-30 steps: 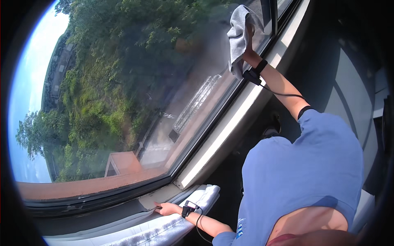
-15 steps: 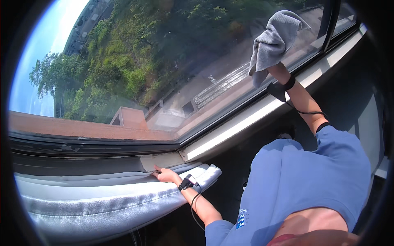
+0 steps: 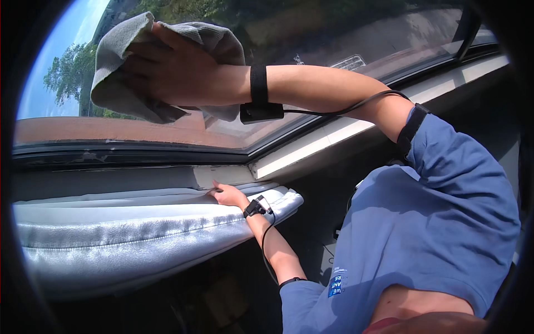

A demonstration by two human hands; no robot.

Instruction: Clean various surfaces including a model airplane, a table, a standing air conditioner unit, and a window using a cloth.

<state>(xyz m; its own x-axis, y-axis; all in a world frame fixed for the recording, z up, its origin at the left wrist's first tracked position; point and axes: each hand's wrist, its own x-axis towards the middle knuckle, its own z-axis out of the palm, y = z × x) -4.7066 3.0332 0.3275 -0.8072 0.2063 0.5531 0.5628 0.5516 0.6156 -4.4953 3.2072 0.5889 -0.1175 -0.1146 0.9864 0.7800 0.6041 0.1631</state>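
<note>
My right hand (image 3: 181,75) reaches across to the left and holds a grey cleaning cloth (image 3: 114,47) up at the window pane (image 3: 384,36). Its fingers lie spread over the cloth, which bunches around them and hangs past the wrist. Below, at the corner of the window sill (image 3: 328,139), my left hand (image 3: 229,195) grips the upper edge of a silvery white curtain (image 3: 139,234). The thumb points up and the other fingers are partly hidden by the fabric.
A dark window frame (image 3: 139,157) meets the sill at a corner just above my left hand. A dark upright frame bar (image 3: 470,33) stands at the far right. Trees (image 3: 69,72) and a paved yard show through the glass. Cables run along both my forearms.
My right hand has swept the cloth from the right side of the pane far to the left. The left hand keeps its hold on the curtain, and the view has shifted slightly.
</note>
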